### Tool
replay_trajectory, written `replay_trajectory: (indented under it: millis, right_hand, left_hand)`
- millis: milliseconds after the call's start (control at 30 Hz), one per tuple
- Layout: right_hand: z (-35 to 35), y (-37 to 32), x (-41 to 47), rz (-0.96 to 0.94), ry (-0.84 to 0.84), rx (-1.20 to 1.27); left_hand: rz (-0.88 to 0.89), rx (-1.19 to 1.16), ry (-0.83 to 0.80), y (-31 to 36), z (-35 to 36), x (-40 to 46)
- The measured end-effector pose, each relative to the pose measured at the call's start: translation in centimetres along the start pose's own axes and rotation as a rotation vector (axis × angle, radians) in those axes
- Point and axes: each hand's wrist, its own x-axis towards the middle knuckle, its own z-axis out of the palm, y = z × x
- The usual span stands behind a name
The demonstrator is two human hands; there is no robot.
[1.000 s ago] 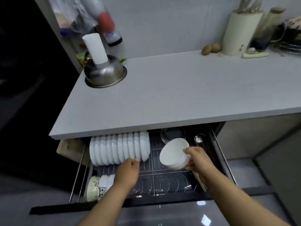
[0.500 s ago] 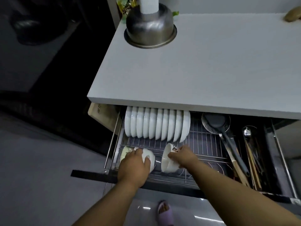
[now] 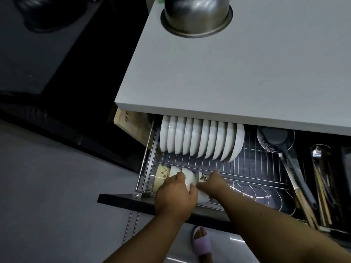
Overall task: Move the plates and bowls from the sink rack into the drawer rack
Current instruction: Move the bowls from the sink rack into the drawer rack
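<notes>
Both hands on bowls, front row of drawer rack (image 3: 247,168).
My left hand (image 3: 175,196) cups white bowl (image 3: 188,179); right hand (image 3: 213,184) clamps owl-print bowl (image 3: 202,177) beside it; plates (image 3: 201,141) upright behind.

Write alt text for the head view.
Both hands, left hand and right hand, set white bowls on edge in the drawer rack, in front of a row of upright white plates.

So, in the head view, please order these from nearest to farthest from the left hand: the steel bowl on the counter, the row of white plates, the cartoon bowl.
From the left hand:
1. Cartoon bowl, just left of it in the drawer's front row.
2. Row of white plates, behind, at the drawer's back.
3. Steel bowl, far up on the counter.
</notes>
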Motion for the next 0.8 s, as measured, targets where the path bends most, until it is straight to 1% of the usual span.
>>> replay_trajectory:
  millis: [100, 367, 633, 700, 800]
  right_hand:
    - [0.3, 0.0, 0.3, 0.01, -0.014, -0.004]
    - [1.0, -0.1, 0.7, -0.029, -0.046, -0.041]
    - [-0.2, 0.5, -0.6, -0.044, -0.033, -0.065]
    - [-1.0, 0.7, -1.0, -0.063, -0.027, -0.049]
    - [-2.5, 1.1, -2.3, -0.116, -0.002, 0.042]
  left_hand:
    - [0.019, -0.024, 0.044, 0.1, 0.1, -0.2]
    - [0.022, -0.023, 0.068, -0.1, 0.3, -0.3]
    - [0.005, -0.04, 0.013, 0.2, 0.1, -0.2]
    - [0.002, -0.053, 0.014, 0.2, 0.0, -0.1]
    - [-0.008, -0.064, 0.022, 0.4, -0.2, -0.1]
